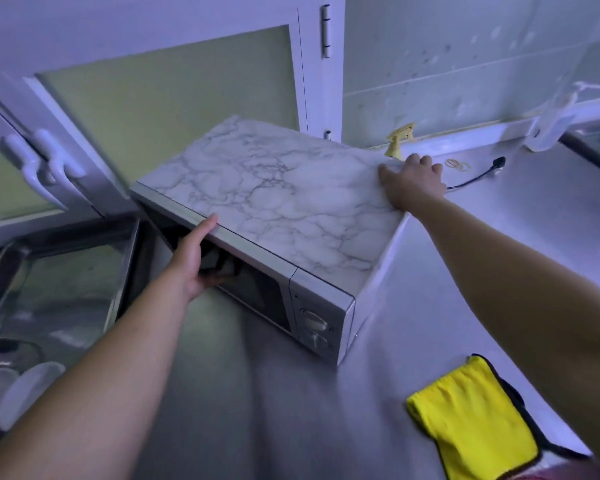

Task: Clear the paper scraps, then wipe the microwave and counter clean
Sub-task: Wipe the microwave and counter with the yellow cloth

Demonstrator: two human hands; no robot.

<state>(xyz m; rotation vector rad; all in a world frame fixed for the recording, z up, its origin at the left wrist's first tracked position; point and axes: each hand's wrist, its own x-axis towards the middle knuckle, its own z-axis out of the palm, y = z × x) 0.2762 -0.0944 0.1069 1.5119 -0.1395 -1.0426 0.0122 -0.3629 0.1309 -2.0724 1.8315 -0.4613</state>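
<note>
Steel counter, left hand and right hand gripping microwave, no legible writing

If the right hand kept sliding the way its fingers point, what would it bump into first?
Probably the yellow spray bottle by the wall, just past the right hand at the microwave's back corner; depth is hard to judge.

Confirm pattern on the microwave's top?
White marble with grey veining on the microwave's top, clearest in the head view.
</note>
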